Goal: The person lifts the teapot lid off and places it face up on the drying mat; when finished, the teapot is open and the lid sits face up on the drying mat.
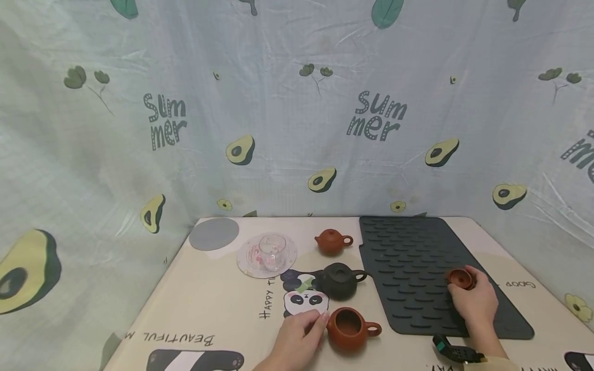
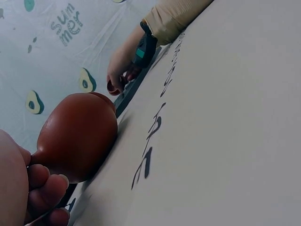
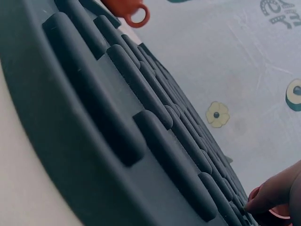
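Note:
My left hand (image 1: 299, 340) pinches the spout of an open red-brown clay teapot (image 1: 349, 344), whose handle points right. From the left wrist view, the spout (image 2: 36, 156) runs in between thumb and fingers, and the rounded body hides the handle. Over the dark ridged mat (image 1: 413, 293), the right hand (image 1: 478, 299) holds a small hollow red-brown clay piece (image 1: 460, 279) by its rim, hollow side up. Only its edge and part of its inside (image 3: 282, 210) show past the fingers in the right wrist view.
Behind the open pot stand a black teapot (image 1: 341, 283) and a smaller red-brown teapot (image 1: 331, 242). Left of them, a clear glass cup (image 1: 273, 250) rests on a patterned round plate (image 1: 246, 265). A grey disc (image 1: 213, 234) lies at the far left corner. A printed curtain (image 1: 278, 103) hangs behind.

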`<action>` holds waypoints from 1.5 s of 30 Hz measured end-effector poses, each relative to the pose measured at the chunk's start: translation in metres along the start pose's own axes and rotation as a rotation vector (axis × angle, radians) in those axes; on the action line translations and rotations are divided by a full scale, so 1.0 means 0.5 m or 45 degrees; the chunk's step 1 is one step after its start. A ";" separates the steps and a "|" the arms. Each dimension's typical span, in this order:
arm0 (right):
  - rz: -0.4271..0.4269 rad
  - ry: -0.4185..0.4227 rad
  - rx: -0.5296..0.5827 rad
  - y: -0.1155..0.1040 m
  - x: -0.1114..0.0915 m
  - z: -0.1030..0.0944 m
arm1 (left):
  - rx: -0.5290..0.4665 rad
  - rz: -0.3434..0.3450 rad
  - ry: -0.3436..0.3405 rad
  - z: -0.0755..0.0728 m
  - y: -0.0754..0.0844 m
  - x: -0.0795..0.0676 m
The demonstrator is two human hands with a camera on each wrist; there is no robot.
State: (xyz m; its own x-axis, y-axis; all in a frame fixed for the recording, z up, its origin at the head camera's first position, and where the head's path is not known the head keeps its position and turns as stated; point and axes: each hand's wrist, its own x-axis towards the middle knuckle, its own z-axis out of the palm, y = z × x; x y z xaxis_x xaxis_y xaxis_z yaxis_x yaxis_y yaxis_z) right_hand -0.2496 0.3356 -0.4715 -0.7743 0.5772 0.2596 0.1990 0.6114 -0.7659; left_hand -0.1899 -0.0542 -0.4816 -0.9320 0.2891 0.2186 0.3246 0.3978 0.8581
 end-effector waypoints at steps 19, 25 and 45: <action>-0.009 0.016 -0.086 0.013 0.027 -0.018 | 0.045 0.020 0.003 -0.002 0.000 0.002; 0.052 -0.071 -0.148 0.028 0.042 -0.024 | 0.049 0.029 0.003 -0.001 -0.001 0.001; 0.121 -0.142 -0.161 0.031 0.048 -0.023 | 0.065 0.073 -0.015 -0.001 -0.010 0.008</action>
State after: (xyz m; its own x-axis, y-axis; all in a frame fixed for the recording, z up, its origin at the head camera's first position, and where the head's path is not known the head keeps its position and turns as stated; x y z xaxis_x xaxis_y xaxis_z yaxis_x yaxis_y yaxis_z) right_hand -0.2582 0.3650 -0.4705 -0.8090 0.5760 0.1173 0.3426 0.6241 -0.7022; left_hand -0.1956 -0.0555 -0.4850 -0.9098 0.3229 0.2609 0.3856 0.4241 0.8194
